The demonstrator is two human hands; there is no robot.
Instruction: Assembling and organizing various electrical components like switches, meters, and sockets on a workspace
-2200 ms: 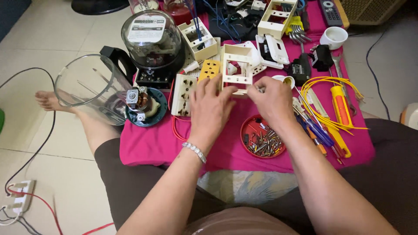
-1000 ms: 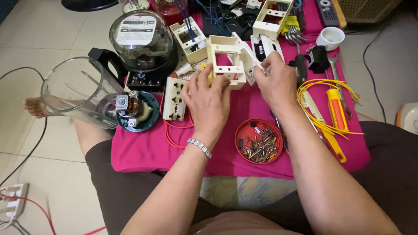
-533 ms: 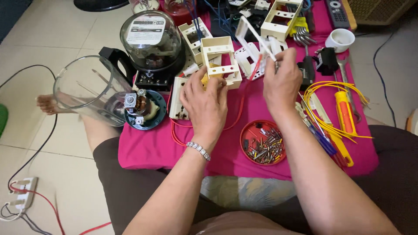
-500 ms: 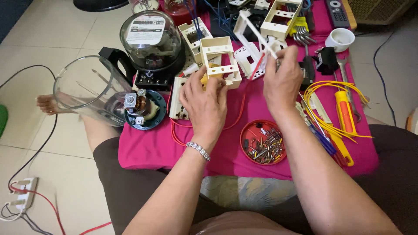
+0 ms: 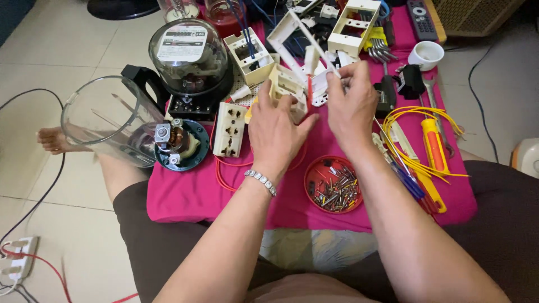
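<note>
Both hands work above the pink cloth (image 5: 185, 196): the left hand (image 5: 278, 132) curls around a cream socket box (image 5: 286, 87), just beyond its fingers; the right hand (image 5: 352, 106) pinches a white faceplate (image 5: 295, 33), tilted beside it.

Both forearms reach forward, left hand (image 5: 276, 130) and right hand (image 5: 352, 106) raised side by side, fingers curled in a grip.
</note>
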